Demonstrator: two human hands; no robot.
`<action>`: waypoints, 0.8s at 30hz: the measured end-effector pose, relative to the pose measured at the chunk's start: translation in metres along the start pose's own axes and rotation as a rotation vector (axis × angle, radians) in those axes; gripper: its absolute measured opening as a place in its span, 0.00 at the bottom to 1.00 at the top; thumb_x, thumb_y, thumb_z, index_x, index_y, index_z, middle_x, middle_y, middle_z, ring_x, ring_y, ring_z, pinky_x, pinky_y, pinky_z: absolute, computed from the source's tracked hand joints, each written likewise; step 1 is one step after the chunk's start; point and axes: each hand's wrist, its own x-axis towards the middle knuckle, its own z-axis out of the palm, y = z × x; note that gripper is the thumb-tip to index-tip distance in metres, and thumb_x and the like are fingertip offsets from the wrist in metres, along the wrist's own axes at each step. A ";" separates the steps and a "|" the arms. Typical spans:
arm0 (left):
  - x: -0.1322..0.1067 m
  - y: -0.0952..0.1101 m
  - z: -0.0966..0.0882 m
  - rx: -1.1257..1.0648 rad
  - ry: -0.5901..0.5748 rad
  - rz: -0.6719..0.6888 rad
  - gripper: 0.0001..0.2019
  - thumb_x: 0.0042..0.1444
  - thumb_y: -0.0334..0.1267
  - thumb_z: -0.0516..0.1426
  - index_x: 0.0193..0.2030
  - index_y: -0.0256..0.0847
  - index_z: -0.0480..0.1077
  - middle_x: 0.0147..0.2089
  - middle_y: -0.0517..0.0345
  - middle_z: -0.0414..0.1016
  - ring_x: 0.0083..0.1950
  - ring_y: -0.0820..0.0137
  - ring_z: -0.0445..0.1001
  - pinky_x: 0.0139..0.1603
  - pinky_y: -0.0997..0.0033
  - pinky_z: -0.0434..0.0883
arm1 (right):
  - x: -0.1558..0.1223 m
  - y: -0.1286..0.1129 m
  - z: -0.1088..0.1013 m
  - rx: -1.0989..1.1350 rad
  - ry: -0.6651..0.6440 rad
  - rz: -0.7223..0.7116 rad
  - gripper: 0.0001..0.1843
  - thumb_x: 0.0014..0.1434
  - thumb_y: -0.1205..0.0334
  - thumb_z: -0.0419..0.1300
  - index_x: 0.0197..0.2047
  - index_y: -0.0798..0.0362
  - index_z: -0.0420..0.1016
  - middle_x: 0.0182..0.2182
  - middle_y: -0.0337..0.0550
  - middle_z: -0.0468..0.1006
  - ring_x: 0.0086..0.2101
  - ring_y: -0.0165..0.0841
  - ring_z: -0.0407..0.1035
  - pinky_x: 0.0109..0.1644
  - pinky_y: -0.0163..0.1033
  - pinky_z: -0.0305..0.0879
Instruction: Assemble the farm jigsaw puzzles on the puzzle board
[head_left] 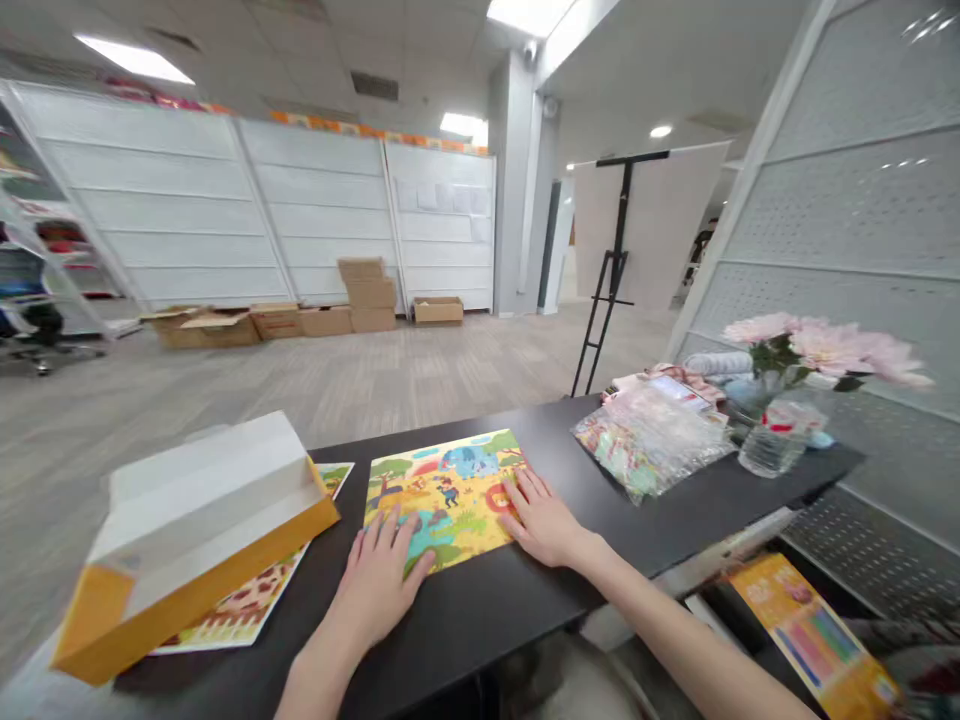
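A bright picture sheet (457,500) printed with cartoon animals, trees and water lies flat on the black table (480,625). My left hand (382,570) rests on its lower left corner, fingers spread. Across from it, my right hand (546,520) lies on the right edge with its fingers stretched out, covering part of a red lion-like figure. Neither hand grips anything. To the left stands an open yellow box (225,560) with a white inside, tilted over another printed sheet (255,605) with a giraffe pattern.
On the table's right lie a clear plastic bag (652,435) of colourful pieces and a glass vase (772,445) with pink flowers (832,345). An orange box (817,635) sits lower right. Beyond the table are a black stand (611,270) and cardboard boxes (367,295).
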 end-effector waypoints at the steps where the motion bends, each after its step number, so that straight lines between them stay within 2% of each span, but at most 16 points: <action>1: -0.001 0.002 0.000 -0.010 0.004 0.000 0.33 0.64 0.54 0.47 0.71 0.38 0.60 0.75 0.43 0.54 0.76 0.48 0.47 0.72 0.43 0.48 | -0.001 0.003 -0.005 0.029 -0.058 -0.068 0.39 0.69 0.42 0.43 0.72 0.61 0.57 0.72 0.65 0.49 0.71 0.53 0.43 0.71 0.57 0.42; 3: -0.002 0.004 -0.001 -0.032 0.010 0.002 0.33 0.64 0.55 0.48 0.70 0.37 0.61 0.74 0.41 0.54 0.76 0.47 0.47 0.72 0.43 0.49 | -0.004 0.013 -0.018 0.071 -0.031 -0.118 0.36 0.66 0.42 0.50 0.69 0.56 0.62 0.70 0.61 0.56 0.69 0.50 0.49 0.70 0.54 0.49; 4: -0.002 0.004 -0.001 -0.044 0.012 0.004 0.34 0.63 0.55 0.48 0.70 0.36 0.61 0.74 0.40 0.54 0.76 0.46 0.48 0.72 0.43 0.49 | -0.008 0.023 -0.028 0.103 0.026 -0.129 0.33 0.64 0.43 0.53 0.66 0.54 0.67 0.68 0.59 0.60 0.67 0.48 0.55 0.69 0.52 0.53; 5: -0.001 0.004 -0.001 -0.057 0.010 0.006 0.34 0.63 0.56 0.48 0.69 0.35 0.62 0.74 0.39 0.55 0.76 0.46 0.48 0.72 0.43 0.50 | -0.014 0.036 -0.039 0.126 0.173 -0.089 0.30 0.64 0.46 0.54 0.63 0.54 0.69 0.66 0.60 0.63 0.65 0.47 0.57 0.68 0.52 0.54; 7: 0.000 0.003 0.000 -0.084 0.012 0.011 0.34 0.62 0.56 0.49 0.68 0.35 0.63 0.74 0.38 0.55 0.75 0.45 0.49 0.71 0.42 0.50 | -0.029 0.071 -0.065 0.135 0.671 0.100 0.30 0.61 0.48 0.56 0.61 0.57 0.68 0.65 0.62 0.63 0.66 0.49 0.54 0.69 0.57 0.50; 9: 0.002 0.000 0.003 -0.110 0.023 0.019 0.34 0.61 0.56 0.50 0.67 0.35 0.64 0.73 0.37 0.56 0.75 0.45 0.50 0.71 0.42 0.50 | -0.045 0.112 -0.089 0.182 1.152 0.369 0.40 0.53 0.46 0.63 0.63 0.60 0.63 0.64 0.63 0.61 0.66 0.52 0.52 0.70 0.60 0.47; 10: 0.003 -0.001 0.004 -0.122 0.031 0.023 0.34 0.61 0.57 0.51 0.67 0.35 0.64 0.73 0.37 0.56 0.75 0.44 0.50 0.71 0.42 0.50 | -0.053 0.131 -0.098 0.267 1.325 0.513 0.43 0.50 0.46 0.65 0.63 0.60 0.62 0.63 0.62 0.62 0.64 0.51 0.55 0.69 0.59 0.48; 11: 0.004 -0.002 0.005 -0.133 0.039 0.028 0.34 0.61 0.57 0.51 0.67 0.36 0.65 0.73 0.37 0.56 0.74 0.44 0.51 0.71 0.41 0.50 | -0.058 0.149 -0.105 0.405 1.424 0.635 0.44 0.48 0.46 0.66 0.63 0.59 0.61 0.61 0.60 0.63 0.62 0.49 0.58 0.68 0.58 0.52; 13: 0.005 -0.003 0.006 -0.151 0.049 0.038 0.34 0.60 0.58 0.52 0.66 0.36 0.65 0.73 0.36 0.57 0.74 0.43 0.51 0.71 0.41 0.50 | -0.063 0.174 -0.110 0.739 1.471 0.751 0.45 0.42 0.48 0.70 0.59 0.58 0.61 0.57 0.56 0.67 0.58 0.46 0.65 0.65 0.55 0.59; 16: 0.003 -0.001 0.002 -0.168 0.051 0.043 0.34 0.60 0.58 0.52 0.66 0.36 0.66 0.72 0.36 0.57 0.74 0.42 0.52 0.71 0.41 0.50 | -0.057 0.189 -0.103 1.073 1.388 0.821 0.35 0.34 0.54 0.72 0.46 0.54 0.66 0.42 0.43 0.74 0.44 0.41 0.74 0.52 0.52 0.72; 18: 0.002 0.001 -0.002 -0.188 0.043 0.052 0.33 0.59 0.57 0.54 0.65 0.36 0.67 0.71 0.35 0.59 0.73 0.42 0.53 0.71 0.42 0.50 | -0.049 0.188 -0.097 1.146 1.349 0.820 0.28 0.33 0.56 0.72 0.37 0.53 0.67 0.33 0.39 0.74 0.35 0.37 0.75 0.42 0.47 0.76; 20: 0.001 0.000 -0.007 -0.218 0.034 0.066 0.32 0.58 0.56 0.56 0.63 0.36 0.68 0.71 0.34 0.60 0.73 0.43 0.53 0.71 0.43 0.52 | -0.042 0.185 -0.093 1.146 1.359 0.810 0.23 0.35 0.56 0.71 0.32 0.54 0.67 0.29 0.39 0.73 0.30 0.35 0.74 0.35 0.44 0.76; 24: -0.001 -0.006 -0.012 -0.288 0.016 0.058 0.37 0.53 0.59 0.59 0.63 0.33 0.67 0.71 0.31 0.58 0.74 0.44 0.54 0.71 0.46 0.54 | -0.032 0.174 -0.094 1.080 1.427 0.762 0.18 0.40 0.53 0.69 0.30 0.56 0.72 0.27 0.42 0.75 0.28 0.37 0.73 0.30 0.45 0.76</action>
